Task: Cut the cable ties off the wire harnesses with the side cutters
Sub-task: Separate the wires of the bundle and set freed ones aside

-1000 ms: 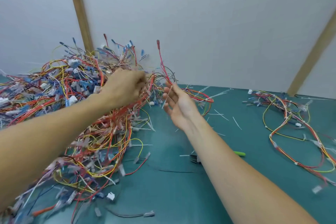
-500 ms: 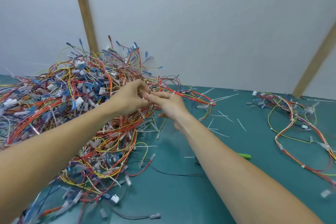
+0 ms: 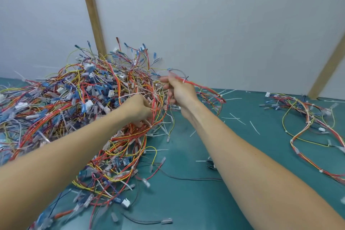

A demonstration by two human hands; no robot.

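- The big tangled pile of wire harnesses [image 3: 78,110] fills the tabletop [image 3: 186,201] to the left of both hands; judging by its bulk, most of the work remains.
- One harness [image 3: 306,125] lies spread well to the right of the fingers, likely already freed.
- The right hand [image 3: 180,91] lifts a red wire bundle [image 3: 203,87] off the pile, fingers curled round it.
- The left hand [image 3: 139,107] grips wires in the pile's edge, fingers closed.
- The side cutters [image 3: 211,164] lie unused, mostly hidden behind the right forearm.
- Cut cable ties [image 3: 237,118] litter the tabletop right of the fingers, so some cutting seems done.
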